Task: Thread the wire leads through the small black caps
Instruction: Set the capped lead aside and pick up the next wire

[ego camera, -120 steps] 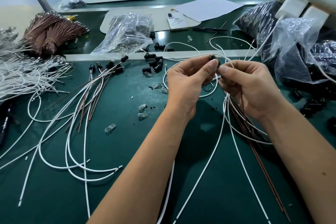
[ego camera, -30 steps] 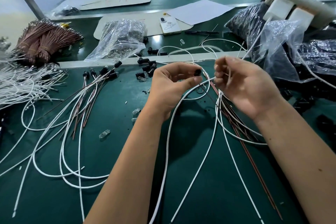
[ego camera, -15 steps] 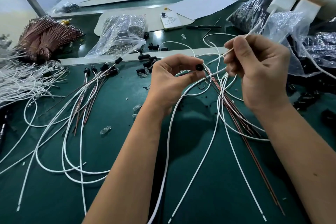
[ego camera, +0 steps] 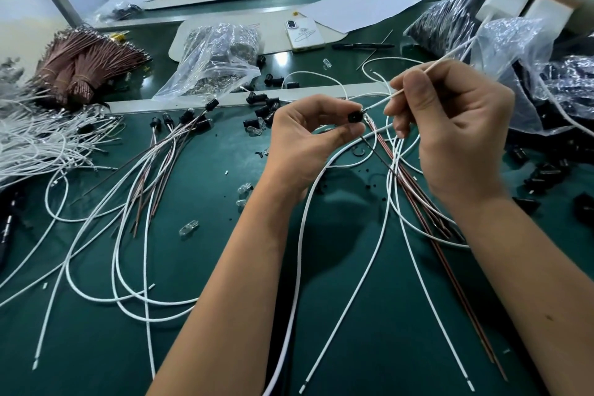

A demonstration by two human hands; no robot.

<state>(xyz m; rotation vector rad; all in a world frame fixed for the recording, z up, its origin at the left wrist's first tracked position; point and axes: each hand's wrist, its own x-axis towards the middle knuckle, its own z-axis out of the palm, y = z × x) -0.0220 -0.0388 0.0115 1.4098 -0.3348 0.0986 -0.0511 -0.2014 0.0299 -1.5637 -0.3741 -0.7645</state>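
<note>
Left hand [ego camera: 308, 141] pinching small black cap [ego camera: 354, 116] btwn thumb & finger, above green table [ego camera: 353, 315]. Right hand [ego camera: 450, 125] pinching white wire lead [ego camera: 379, 103], tip at cap opening. Light, floppy wire, prob. best held near tip; tiny cap likely slippery.

Dark green table [ego camera: 369, 315]; white wires [ego camera: 135, 296]; black caps [ego camera: 263, 111]; reddish-brown bundle [ego camera: 80, 64]; phone [ego camera: 304, 33] seemingly white, faintly patterned.
</note>
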